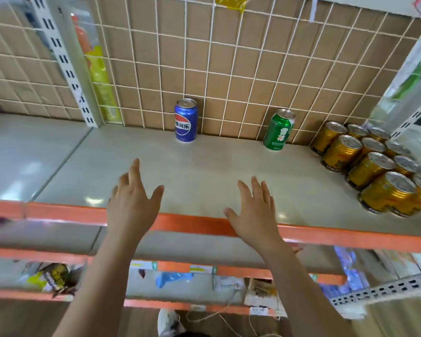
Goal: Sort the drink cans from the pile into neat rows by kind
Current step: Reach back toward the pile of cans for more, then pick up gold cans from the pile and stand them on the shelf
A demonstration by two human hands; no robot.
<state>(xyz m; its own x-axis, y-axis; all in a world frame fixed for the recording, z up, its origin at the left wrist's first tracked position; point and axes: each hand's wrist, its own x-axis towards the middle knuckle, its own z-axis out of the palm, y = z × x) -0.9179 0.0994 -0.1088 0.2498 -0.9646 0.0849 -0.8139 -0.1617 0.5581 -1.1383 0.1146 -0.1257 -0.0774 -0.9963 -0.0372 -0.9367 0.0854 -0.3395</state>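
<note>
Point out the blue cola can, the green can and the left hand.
blue cola can (185,122): head view, on the round logo on its side.
green can (278,131), head view, on the middle of its green side.
left hand (131,205): head view, on the back of the hand.

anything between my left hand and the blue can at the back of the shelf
Nothing visible. The left hand is open over the shelf's front edge, and only bare shelf lies between it and the upright blue can by the wire grid.

Blue can (185,120), green can (278,129), gold cans (370,166)
</note>
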